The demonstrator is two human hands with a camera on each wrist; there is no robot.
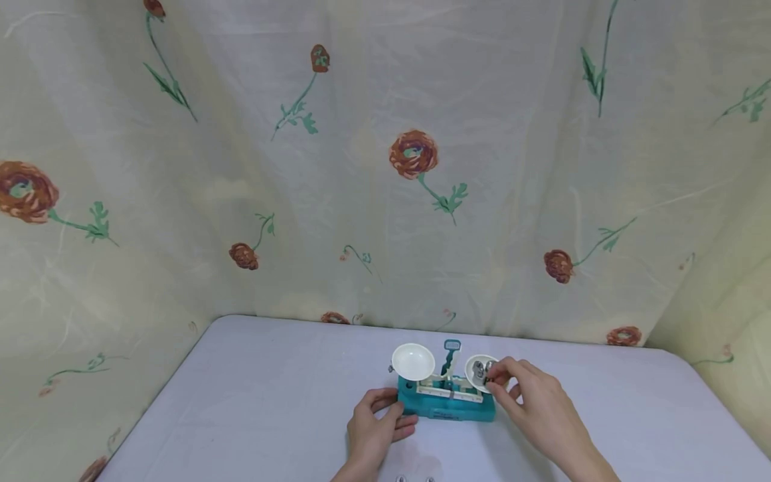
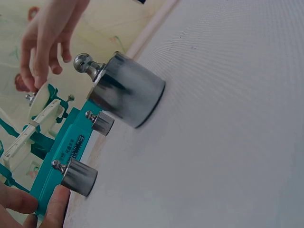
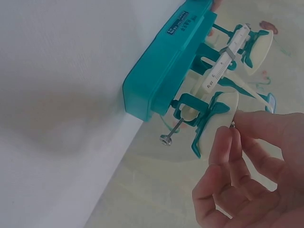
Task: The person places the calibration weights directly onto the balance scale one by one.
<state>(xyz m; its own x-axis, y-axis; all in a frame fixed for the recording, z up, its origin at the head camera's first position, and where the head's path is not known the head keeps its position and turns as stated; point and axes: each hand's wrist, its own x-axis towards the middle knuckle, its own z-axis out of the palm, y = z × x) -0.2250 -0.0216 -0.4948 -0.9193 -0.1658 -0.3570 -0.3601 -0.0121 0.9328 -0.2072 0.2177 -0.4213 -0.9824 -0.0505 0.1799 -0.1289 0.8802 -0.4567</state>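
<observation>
The head view shows a balance scale (image 1: 446,407) on a table, with a hand at each end. The left hand (image 1: 372,428) holds the left end of the green base between its thumb and fingers. The right hand (image 1: 536,398) has its thumb and fingertips close together, pinching a small shiny piece (image 3: 232,125) at the right pan (image 1: 470,371). More shiny pieces (image 1: 478,369) lie in that pan. The pictures do not show whether the pinched piece is going in or coming out.

Either way, slow and soft seems best. The right fingers should not push down on the pan, or it may tip and the pieces may slide. A light pinch, let go close to the pan, would make less of a bump. The left hand does well to hold only the base, away from the white beam (image 3: 221,66).

Near the front of the scale stand a big weight (image 2: 128,90), a middle weight (image 2: 80,177) and a little weight (image 2: 103,123), all with round knobs. The table (image 1: 271,402) is pale, with round back corners. Around it hangs a pale cloth (image 1: 494,87) with red-brown flowers and green stems.
</observation>
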